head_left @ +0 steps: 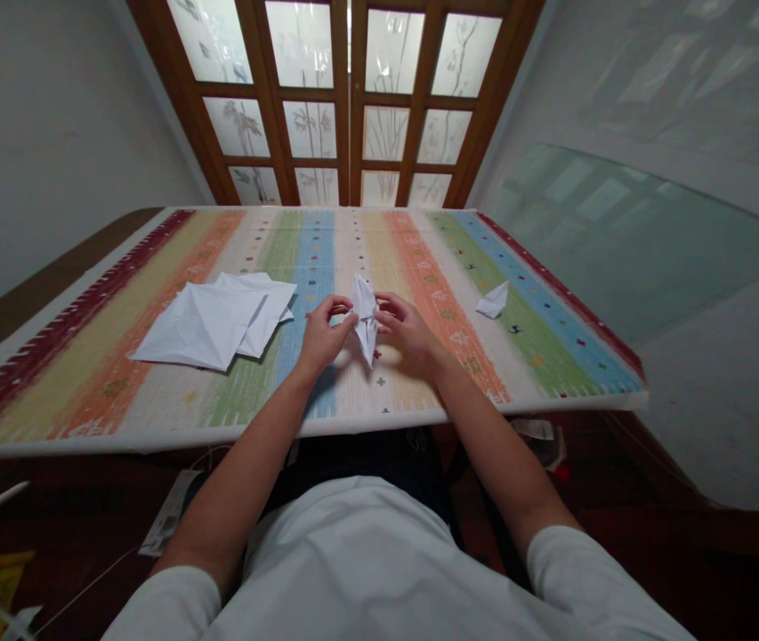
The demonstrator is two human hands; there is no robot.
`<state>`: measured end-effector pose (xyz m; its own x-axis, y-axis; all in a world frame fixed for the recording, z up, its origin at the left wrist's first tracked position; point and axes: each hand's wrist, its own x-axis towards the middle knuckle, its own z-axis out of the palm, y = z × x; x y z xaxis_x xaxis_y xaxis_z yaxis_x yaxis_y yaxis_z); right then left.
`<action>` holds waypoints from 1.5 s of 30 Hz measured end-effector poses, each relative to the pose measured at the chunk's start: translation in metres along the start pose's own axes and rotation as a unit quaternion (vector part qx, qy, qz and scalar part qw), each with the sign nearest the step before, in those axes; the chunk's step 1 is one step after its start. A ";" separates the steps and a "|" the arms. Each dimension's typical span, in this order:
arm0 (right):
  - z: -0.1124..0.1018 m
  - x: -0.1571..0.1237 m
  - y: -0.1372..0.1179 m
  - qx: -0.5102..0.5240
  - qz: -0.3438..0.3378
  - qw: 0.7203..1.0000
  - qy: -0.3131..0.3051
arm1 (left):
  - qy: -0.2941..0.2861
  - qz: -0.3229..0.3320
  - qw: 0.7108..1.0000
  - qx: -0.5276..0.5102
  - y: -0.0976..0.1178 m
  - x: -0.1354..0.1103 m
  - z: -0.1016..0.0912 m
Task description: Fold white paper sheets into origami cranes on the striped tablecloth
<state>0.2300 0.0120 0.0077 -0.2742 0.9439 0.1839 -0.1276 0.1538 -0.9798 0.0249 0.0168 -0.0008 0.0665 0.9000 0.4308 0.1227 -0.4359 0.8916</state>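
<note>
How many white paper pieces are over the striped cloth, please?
4: a creased sheet overlapping another at left, a folded piece between the left hand and right hand, a small piece at right; more may be hidden.

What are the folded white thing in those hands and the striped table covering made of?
The folded piece looks like plain matte white paper, with crisp creases. The striped covering seems a woven fabric, perhaps cotton, judging by its ribbed texture; the fibre can't be told.

Probably a room in a home: brown wooden double doors [385, 133] with frosted, bamboo-patterned glass panes, and a multicoloured striped woven cloth [419, 240].
</note>
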 end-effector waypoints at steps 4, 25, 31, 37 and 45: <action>0.006 -0.005 -0.001 0.046 0.019 0.999 -0.012 | 0.024 0.005 0.999 -0.020 -0.005 0.001 0.000; 0.012 -0.002 0.003 -0.045 0.029 0.997 -0.047 | 0.102 0.016 0.995 0.014 -0.006 0.001 -0.006; 0.003 0.003 0.005 -0.084 0.008 0.996 0.006 | 0.106 0.029 0.994 0.025 -0.003 -0.001 -0.006; -0.003 0.004 0.010 -0.072 0.011 0.997 0.033 | 0.099 0.021 0.994 0.029 -0.006 -0.001 -0.005; -0.004 0.005 0.010 -0.117 -0.025 0.993 0.024 | 0.119 -0.023 0.992 -0.019 -0.016 -0.001 -0.003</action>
<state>0.2309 0.0188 -0.0014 -0.2273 0.9452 0.2343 0.0858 0.2591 -0.9620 0.0197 0.0231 -0.0154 -0.1748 0.8969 0.4063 0.0833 -0.3977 0.9137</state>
